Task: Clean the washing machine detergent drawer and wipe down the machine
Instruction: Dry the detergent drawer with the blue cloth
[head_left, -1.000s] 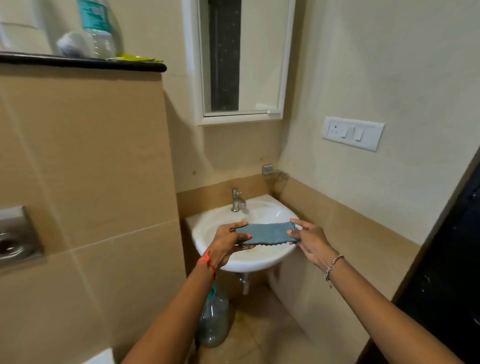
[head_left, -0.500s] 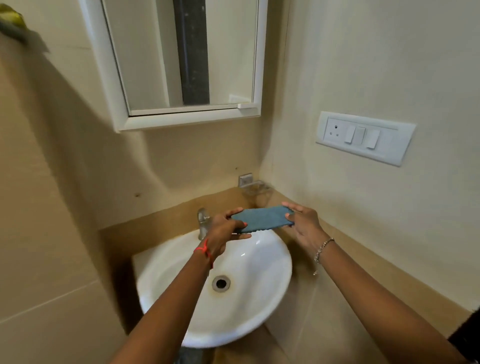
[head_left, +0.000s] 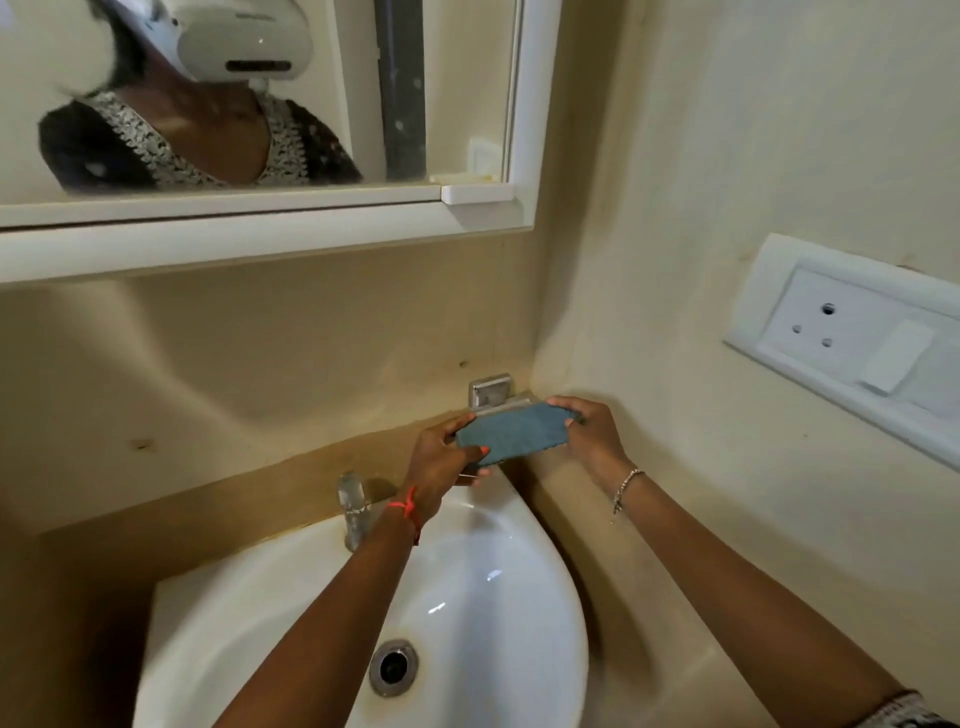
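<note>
Blue cloth (head_left: 511, 432) is sitting folded flat between both hands, now up over the back-right rim of the basin (head_left: 519, 597), just in front of the wall soap holder (head_left: 491, 391). A second ago I was holding it over the basin from further back; I'm closing in. Left hand (head_left: 441, 457) is pinching the left end, thumb on top. Right hand (head_left: 589, 431) is pinching the right end, fingers curled over it. Tap (head_left: 353, 512) is sitting just left of my left wrist, with no water visibly running. My read: I'm still prepping the cloth, wetting not started; drawer and machine aren't showing in view.
</note>
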